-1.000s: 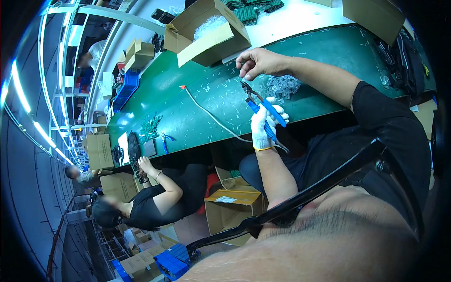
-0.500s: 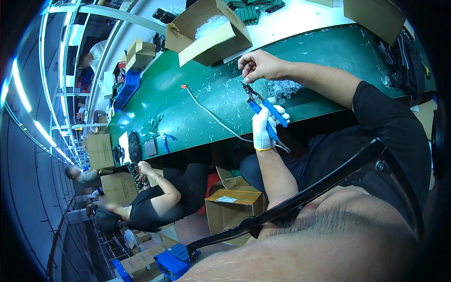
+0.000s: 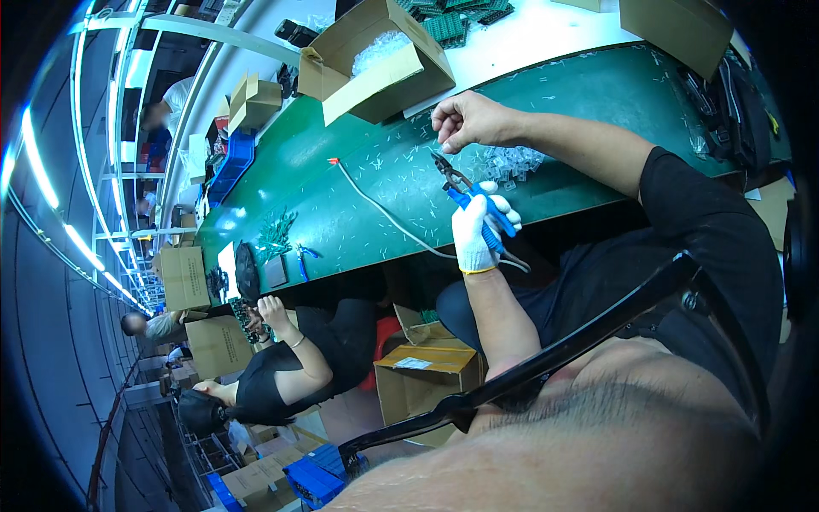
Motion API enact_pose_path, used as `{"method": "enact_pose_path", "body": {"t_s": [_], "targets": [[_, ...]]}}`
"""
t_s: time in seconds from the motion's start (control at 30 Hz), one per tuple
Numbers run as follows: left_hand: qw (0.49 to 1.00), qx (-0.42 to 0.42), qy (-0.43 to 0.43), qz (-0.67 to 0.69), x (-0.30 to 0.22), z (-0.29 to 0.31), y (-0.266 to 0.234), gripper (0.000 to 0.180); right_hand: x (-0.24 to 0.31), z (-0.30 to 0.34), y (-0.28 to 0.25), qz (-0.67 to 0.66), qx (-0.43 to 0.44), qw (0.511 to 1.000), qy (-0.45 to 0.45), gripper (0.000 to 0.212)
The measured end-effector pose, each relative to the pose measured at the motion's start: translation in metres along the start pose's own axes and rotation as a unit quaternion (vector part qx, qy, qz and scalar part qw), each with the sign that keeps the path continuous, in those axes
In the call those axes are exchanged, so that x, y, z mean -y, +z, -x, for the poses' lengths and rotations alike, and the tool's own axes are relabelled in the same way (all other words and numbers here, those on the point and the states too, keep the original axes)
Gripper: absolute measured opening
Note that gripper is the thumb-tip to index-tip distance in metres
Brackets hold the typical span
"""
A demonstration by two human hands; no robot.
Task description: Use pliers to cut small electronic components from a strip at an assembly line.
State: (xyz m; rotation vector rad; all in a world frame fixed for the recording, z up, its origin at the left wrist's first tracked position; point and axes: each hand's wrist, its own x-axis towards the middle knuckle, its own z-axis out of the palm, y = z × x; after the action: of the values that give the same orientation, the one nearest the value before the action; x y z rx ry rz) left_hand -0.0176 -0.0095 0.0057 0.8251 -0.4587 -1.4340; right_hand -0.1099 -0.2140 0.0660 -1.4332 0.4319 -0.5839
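My left hand (image 3: 476,232), in a white knit glove with a yellow cuff edge, is closed around a pair of cutting pliers (image 3: 452,177) with blue handles. The jaws point up and left, just below my bare right hand (image 3: 474,121). That hand's thumb and forefinger are pinched together; whatever they hold is too small to make out. Beside the pliers lies a pile of small clear plastic pieces (image 3: 509,162) on the green table (image 3: 401,192). Thin clear slivers are strewn around it.
A grey cord (image 3: 375,205) with a red tip crosses the table and passes behind my glove. An open carton (image 3: 384,81) with clear pieces stands at the far side. To the left a co-worker (image 3: 286,371) sits near green parts (image 3: 275,235) and another pair of pliers (image 3: 304,258).
My left hand has shifted slightly left with the pliers, and their jaws have tilted further left. My right hand stays nearly still. The co-worker's hand has moved a little right.
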Motion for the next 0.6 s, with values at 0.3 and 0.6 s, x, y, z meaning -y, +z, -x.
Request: {"method": "enact_pose_path", "body": {"t_s": [0.3,0.6], "targets": [[0.999,0.028,-0.003,-0.017,0.003,-0.004,-0.002,0.049,0.000,-0.002,0.001,0.002,-0.014,1.000,-0.003,0.033],[0.993,-0.030,0.010,-0.113,-0.004,0.005,0.008,0.037,-0.008,-0.005,-0.003,-0.013,-0.010,1.000,-0.008,0.036]]}}
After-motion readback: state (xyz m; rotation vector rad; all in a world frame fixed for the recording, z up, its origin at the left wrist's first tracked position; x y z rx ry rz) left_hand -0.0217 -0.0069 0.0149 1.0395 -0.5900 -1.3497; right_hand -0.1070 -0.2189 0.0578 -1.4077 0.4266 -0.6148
